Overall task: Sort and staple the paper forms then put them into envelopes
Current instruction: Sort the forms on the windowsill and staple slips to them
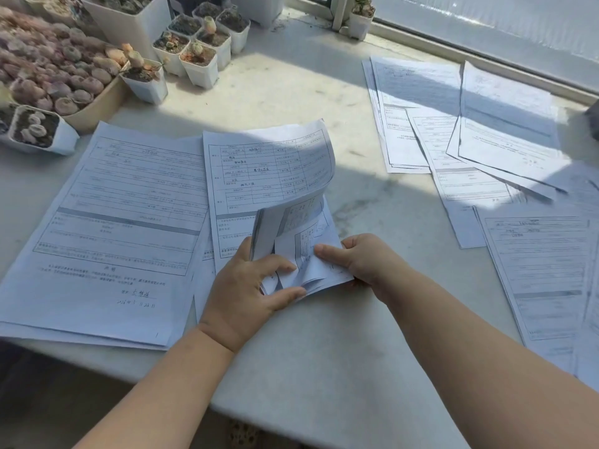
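A thin set of printed paper forms [269, 170] lies in the middle of the pale table, its top sheets curled over toward me. My left hand [249, 293] pinches the folded lower edge of this set. My right hand [359, 257] grips the same set at its lower right corner, thumb on top. A larger stack of forms [113, 222] lies flat to the left, with a handwritten signature near its bottom. More forms [453, 134] are fanned out at the back right, and another pile [544, 270] lies at the right edge. No stapler or envelopes are in view.
Small white pots of succulents [197, 56] and a tray of stone-like plants [55, 76] crowd the back left. A window sill and frame [486, 56] run along the back right. The table's near edge [181, 377] is close to my forearms.
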`<state>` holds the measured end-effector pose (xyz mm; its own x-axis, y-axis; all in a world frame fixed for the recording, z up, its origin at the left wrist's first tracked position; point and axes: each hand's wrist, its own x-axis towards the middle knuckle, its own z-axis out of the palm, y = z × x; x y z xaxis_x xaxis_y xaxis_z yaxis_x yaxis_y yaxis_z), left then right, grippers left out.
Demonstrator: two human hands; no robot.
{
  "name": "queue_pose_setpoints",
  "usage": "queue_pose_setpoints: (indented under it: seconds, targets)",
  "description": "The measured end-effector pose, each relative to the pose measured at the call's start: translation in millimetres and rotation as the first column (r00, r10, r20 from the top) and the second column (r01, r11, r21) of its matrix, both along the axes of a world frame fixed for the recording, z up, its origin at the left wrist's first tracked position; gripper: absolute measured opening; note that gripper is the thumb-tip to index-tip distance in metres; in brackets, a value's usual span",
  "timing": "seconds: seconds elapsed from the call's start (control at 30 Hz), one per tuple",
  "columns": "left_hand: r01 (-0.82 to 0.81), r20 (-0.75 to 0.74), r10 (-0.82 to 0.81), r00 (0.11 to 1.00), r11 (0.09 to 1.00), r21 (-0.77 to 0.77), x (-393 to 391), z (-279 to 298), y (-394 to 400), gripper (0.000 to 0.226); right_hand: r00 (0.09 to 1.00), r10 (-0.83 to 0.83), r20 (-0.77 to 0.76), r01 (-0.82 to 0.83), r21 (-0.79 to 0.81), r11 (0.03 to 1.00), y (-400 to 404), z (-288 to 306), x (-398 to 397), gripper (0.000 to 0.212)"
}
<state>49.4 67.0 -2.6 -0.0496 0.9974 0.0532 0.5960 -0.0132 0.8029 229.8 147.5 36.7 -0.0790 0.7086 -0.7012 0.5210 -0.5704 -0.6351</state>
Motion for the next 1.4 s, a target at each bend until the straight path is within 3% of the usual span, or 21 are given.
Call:
queue_pose_setpoints:
  seconds: [0.17, 0.3, 0.37, 0.63, 0.83, 0.97, 1.13, 1.27, 1.33, 1.4]
  targets:
    - [-0.023, -0.012, 0.023, 1.000, 1.000, -0.001, 0, -4, 1, 0.026, 0.992, -0.098, -0.073, 0.101, 0.033, 0.994, -2, 1, 9, 0.040]
    - [-0.130, 0.084, 0.139, 0.987, 0.986, -0.109, 4, -2, 4, 0.016, 0.960, -0.143, -0.241, 0.152, 0.021, 0.988, -8, 6, 25, 0.008]
    - [-0.138, 0.113, 0.152, 0.982, 0.984, -0.116, 4, -2, 5, 0.023, 0.956, -0.114, -0.270, 0.123, 0.017, 0.992, -11, 6, 31, 0.005]
    - [-0.128, 0.188, 0.125, 0.974, 0.992, 0.005, 4, -4, 5, 0.048, 0.982, -0.067, -0.178, 0.047, -0.115, 0.992, 1, 9, 28, 0.044]
    - [-0.127, 0.149, 0.134, 0.980, 0.990, -0.060, 5, -5, 4, 0.037, 0.988, -0.015, -0.156, -0.003, -0.114, 0.993, 3, 13, 25, 0.011]
    - [-0.158, 0.144, 0.166, 0.976, 0.985, -0.062, 7, -3, 3, 0.034, 0.987, -0.012, -0.162, -0.010, -0.129, 0.992, 3, 11, 28, 0.008]
    - [-0.165, 0.079, 0.168, 0.983, 0.985, -0.043, 9, -1, 3, 0.025, 0.962, 0.147, -0.228, -0.177, -0.118, 0.977, 5, 19, 28, 0.026]
    - [-0.084, -0.081, 0.085, 0.993, 0.996, 0.011, 12, 2, -2, 0.048, 0.917, 0.330, -0.224, -0.348, -0.047, 0.936, 5, 23, 22, 0.048]
    - [-0.113, -0.135, 0.116, 0.984, 0.993, 0.030, 13, 1, -1, 0.046, 0.927, 0.288, -0.241, -0.298, -0.005, 0.955, 5, 17, 22, 0.051]
    - [-0.162, -0.083, 0.165, 0.983, 0.986, 0.037, 12, 0, -1, 0.040, 0.943, 0.157, -0.293, -0.157, 0.022, 0.987, 3, 10, 24, 0.049]
